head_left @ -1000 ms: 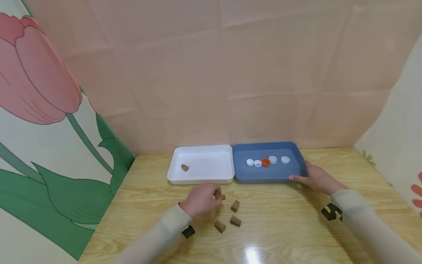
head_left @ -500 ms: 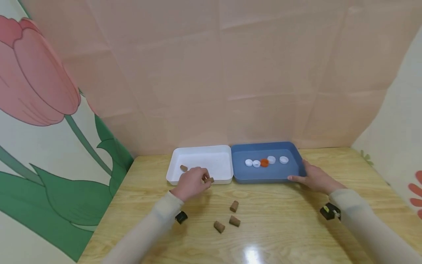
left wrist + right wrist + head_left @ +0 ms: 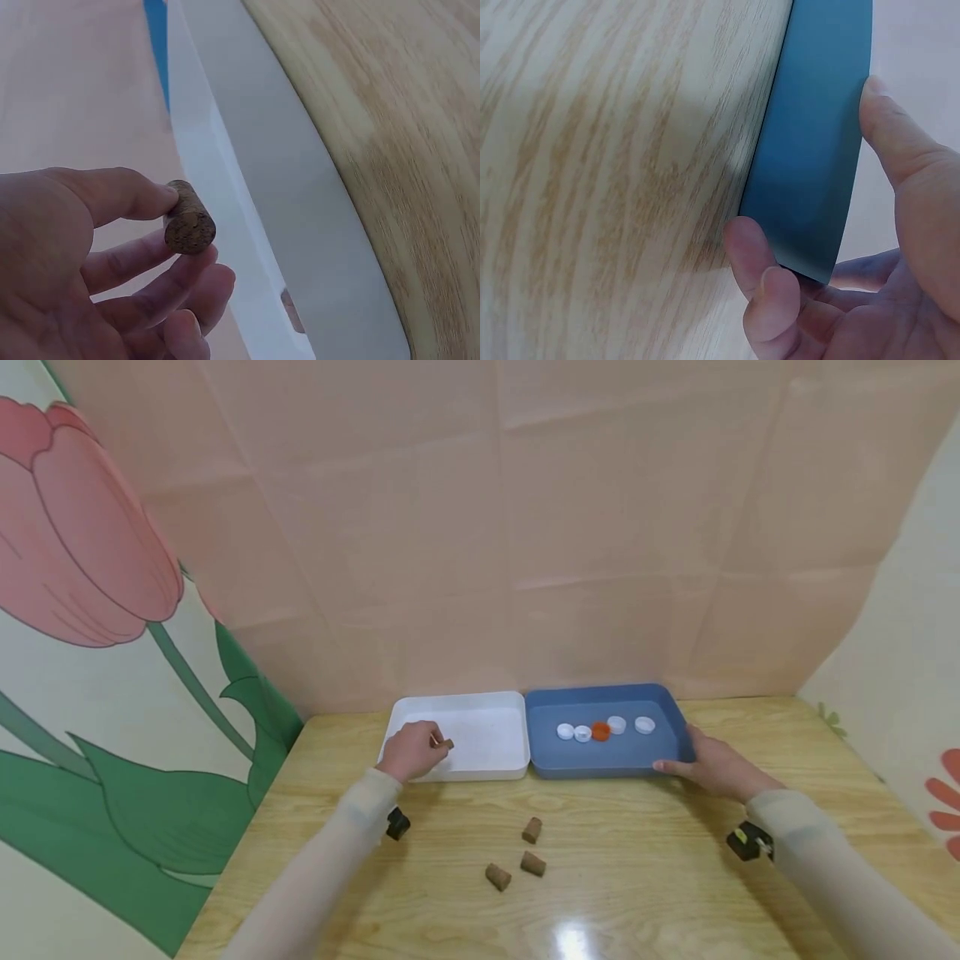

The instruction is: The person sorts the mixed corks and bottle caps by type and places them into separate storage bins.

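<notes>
Over the left part of the white tray (image 3: pixel 487 735), my left hand (image 3: pixel 408 752) pinches a brown cork (image 3: pixel 189 225) between thumb and fingertips. The cork is above the tray floor. Another cork (image 3: pixel 292 311) lies inside that tray, partly hidden by the wall in the left wrist view and covered by the hand in the head view. My right hand (image 3: pixel 723 764) grips the near right corner of the blue tray (image 3: pixel 600 771), thumb on its rim and fingers curled around the corner. Three corks lie on the table, one of them a cork (image 3: pixel 532 830) nearer the trays.
The blue tray holds several white caps, such as one cap (image 3: pixel 644 725), and an orange cap (image 3: pixel 600 732). Both trays stand side by side on the wooden table (image 3: pixel 637 868), against a pinkish cloth backdrop (image 3: pixel 480 527). A flower-print wall (image 3: pixel 90 693) borders the left side.
My left hand has picked a cork off the table and carried it leftward and away from me, over the white tray. The right hand stays at the blue tray's corner.
</notes>
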`<state>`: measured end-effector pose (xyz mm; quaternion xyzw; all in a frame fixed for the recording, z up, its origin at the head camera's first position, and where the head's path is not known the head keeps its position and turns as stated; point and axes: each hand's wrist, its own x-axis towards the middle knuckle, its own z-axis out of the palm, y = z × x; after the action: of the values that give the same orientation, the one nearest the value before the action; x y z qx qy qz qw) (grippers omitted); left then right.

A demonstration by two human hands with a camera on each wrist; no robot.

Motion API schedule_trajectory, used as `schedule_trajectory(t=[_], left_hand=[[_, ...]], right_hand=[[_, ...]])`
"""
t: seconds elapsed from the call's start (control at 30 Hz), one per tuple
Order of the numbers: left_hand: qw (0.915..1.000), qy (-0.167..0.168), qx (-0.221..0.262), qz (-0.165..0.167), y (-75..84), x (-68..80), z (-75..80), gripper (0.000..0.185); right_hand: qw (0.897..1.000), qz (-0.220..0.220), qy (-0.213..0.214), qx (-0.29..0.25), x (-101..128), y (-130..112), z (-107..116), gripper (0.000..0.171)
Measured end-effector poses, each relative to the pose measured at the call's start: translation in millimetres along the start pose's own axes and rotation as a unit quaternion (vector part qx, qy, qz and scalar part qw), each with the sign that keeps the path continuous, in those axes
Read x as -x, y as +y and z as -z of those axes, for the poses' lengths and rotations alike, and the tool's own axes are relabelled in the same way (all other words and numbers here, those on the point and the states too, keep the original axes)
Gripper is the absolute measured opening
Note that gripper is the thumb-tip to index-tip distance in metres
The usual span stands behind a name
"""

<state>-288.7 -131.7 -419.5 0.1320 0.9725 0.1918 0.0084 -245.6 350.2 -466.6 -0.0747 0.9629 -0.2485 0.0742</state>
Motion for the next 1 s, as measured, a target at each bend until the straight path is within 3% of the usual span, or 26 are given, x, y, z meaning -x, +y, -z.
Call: schedule_trajectory(t=[0.33, 0.57, 1.0], left_hand=[[0.9986, 0.012, -0.018, 0.048, -16.0, -21.6, 6.2, 0.022], [0.9956, -0.009, -0.028, 0.089, -24.0, -30.9, 3.8, 0.020], [0.9895, -0.052, -0.052, 0.124, -38.4, -30.8, 11.0, 0.021]], right_hand=[[1.000, -0.008, -0.009, 0.002, -0.1, -1.2, 2.6, 0.114], [1.000, -0.008, -0.011, -0.004, -0.3, -2.9, 3.7, 0.113], [1.000, -0.015, -0.012, 0.001, -1.0, -0.5, 1.9, 0.115]])
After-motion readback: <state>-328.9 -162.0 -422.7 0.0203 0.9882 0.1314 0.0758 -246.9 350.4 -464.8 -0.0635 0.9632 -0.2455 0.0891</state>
